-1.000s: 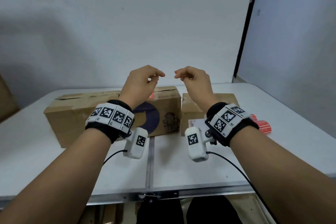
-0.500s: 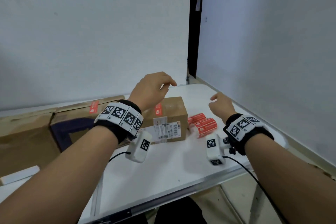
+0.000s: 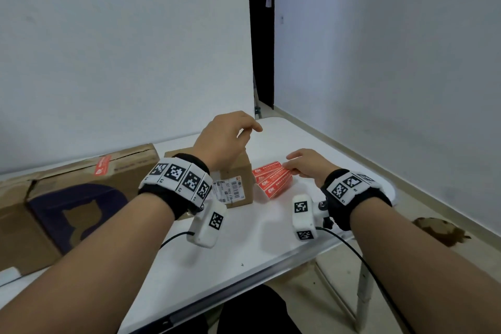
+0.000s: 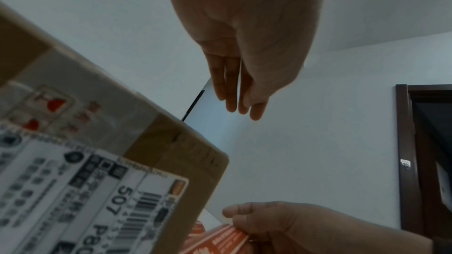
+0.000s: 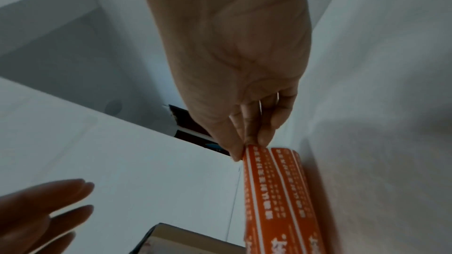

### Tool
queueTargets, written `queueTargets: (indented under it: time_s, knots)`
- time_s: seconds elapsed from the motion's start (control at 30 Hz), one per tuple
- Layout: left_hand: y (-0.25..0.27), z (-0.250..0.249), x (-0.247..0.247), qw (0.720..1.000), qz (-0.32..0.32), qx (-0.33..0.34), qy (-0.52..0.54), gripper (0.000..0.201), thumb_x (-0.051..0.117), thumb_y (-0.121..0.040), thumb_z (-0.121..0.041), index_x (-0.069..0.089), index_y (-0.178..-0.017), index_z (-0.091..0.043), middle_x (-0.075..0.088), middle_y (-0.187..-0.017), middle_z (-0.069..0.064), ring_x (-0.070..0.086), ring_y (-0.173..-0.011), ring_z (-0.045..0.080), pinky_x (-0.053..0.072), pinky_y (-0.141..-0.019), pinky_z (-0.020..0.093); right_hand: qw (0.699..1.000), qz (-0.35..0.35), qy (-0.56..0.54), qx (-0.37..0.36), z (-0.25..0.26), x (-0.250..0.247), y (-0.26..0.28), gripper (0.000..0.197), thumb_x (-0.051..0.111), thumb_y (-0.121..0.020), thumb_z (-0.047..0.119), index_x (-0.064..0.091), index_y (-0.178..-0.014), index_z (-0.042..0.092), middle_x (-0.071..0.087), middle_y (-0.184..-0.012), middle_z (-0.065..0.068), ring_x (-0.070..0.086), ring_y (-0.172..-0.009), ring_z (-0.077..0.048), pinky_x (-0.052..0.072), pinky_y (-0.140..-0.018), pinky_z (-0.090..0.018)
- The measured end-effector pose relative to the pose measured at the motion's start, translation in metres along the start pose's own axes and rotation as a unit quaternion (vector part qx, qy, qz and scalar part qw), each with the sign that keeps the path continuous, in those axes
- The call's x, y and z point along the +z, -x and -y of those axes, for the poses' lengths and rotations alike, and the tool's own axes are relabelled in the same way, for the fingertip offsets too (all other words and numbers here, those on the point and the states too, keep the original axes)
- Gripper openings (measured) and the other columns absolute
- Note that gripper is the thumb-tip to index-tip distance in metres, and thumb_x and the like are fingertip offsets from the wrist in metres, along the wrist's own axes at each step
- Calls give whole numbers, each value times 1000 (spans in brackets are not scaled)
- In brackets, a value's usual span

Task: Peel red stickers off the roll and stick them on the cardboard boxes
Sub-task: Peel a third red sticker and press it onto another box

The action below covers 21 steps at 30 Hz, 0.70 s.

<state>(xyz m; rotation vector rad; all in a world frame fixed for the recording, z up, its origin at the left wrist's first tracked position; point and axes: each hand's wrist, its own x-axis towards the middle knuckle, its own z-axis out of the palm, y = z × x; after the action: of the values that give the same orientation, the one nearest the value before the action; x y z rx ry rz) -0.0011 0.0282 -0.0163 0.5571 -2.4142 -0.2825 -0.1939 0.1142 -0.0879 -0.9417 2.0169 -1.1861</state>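
A red sticker roll (image 3: 272,179) lies on the white table (image 3: 257,238) right of a small cardboard box (image 3: 240,173) that bears a shipping label (image 4: 102,196). My right hand (image 3: 289,163) is down at the roll's far end. In the right wrist view its thumb and fingers (image 5: 265,132) pinch the edge of the roll (image 5: 276,200). My left hand (image 3: 248,131) hovers above the small box with its fingers (image 4: 231,92) relaxed, holding nothing. A long cardboard box (image 3: 81,203) at the left carries a red sticker (image 3: 102,168) on top.
The table's right edge and corner lie just beyond my right hand, with a wall (image 3: 393,76) close behind. A dark door gap (image 3: 260,35) stands at the back. Bare tabletop stretches in front of the boxes.
The view has swung right. My right hand dropped from chest height to the sticker roll and took hold of its edge. My left hand stayed raised, now above the small box.
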Motion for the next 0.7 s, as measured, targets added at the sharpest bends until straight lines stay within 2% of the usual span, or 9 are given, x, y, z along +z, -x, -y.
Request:
queueTargets:
  time_s: [0.03, 0.17, 0.3, 0.37, 0.47, 0.5, 0.57, 0.63, 0.7]
  knots:
    - [0, -2, 2, 1000, 4, -2, 1, 28, 47, -93, -13, 71, -102, -25, 67, -112, -8, 61, -100, 12, 48, -93, 34, 1000, 12, -26, 4, -1, 0, 3, 36, 62, -89, 6, 56, -124, 2, 62, -87, -7, 55, -68, -11, 42, -59, -18]
    - [3, -9, 13, 1000, 20, -3, 1, 29, 48, -93, -11, 70, -106, -24, 67, -115, -5, 58, -93, 9, 48, -92, 30, 994, 49, -94, -5, -5, 0, 13, 36, 56, -89, -1, 58, -124, 10, 65, -96, -10, 60, -71, -12, 46, -65, -19]
    - [8, -17, 25, 999, 44, -24, 1, 30, 47, -92, -13, 67, -111, -26, 66, -118, -3, 61, -100, 14, 48, -92, 34, 993, 58, -105, -20, -8, 1, 20, 31, 54, -88, -2, 66, -115, 9, 63, -86, -4, 56, -71, -10, 43, -67, -20]
    - [10, -20, 30, 996, 66, -51, -17, 30, 47, -93, -16, 65, -114, -29, 65, -120, -4, 61, -100, 15, 50, -89, 37, 992, 53, -110, -16, -7, 3, 21, 24, 56, -87, 3, 69, -106, 6, 64, -85, -2, 56, -76, -11, 43, -72, -22]
    - [13, -23, 35, 992, 91, -74, -38, 31, 46, -94, -15, 63, -118, -26, 65, -122, -2, 62, -103, 15, 41, -83, 24, 989, 68, -132, -7, -7, 7, 23, 11, 58, -91, 19, 63, -93, 10, 64, -83, -1, 58, -76, -13, 44, -76, -24]
    - [14, -25, 35, 992, 92, -74, -45, 32, 46, -95, -15, 63, -119, -25, 65, -122, -1, 61, -105, 15, 38, -81, 22, 988, 74, -135, -7, -7, 8, 23, 12, 58, -92, 22, 61, -95, 11, 64, -84, -1, 58, -73, -12, 46, -74, -23]
    - [15, -27, 35, 992, 87, -71, -62, 33, 44, -95, -15, 63, -121, -25, 65, -124, -2, 59, -110, 16, 33, -80, 20, 987, 86, -136, -10, -8, 10, 24, 18, 58, -93, 14, 61, -110, 9, 65, -90, -3, 59, -73, -12, 48, -71, -21]
    - [15, -27, 35, 992, 82, -70, -72, 35, 42, -96, -14, 63, -121, -25, 64, -126, -2, 57, -112, 17, 32, -79, 22, 985, 98, -143, -13, -8, 11, 26, 31, 53, -91, -1, 61, -120, 6, 64, -102, -10, 61, -82, -16, 50, -76, -22]
    - [14, -25, 37, 992, 81, -67, -70, 35, 41, -96, -13, 63, -120, -25, 63, -126, -1, 57, -112, 19, 34, -81, 24, 984, 100, -142, -28, -7, 12, 27, 40, 49, -89, -9, 61, -124, 6, 59, -114, -13, 59, -94, -20, 50, -81, -23]
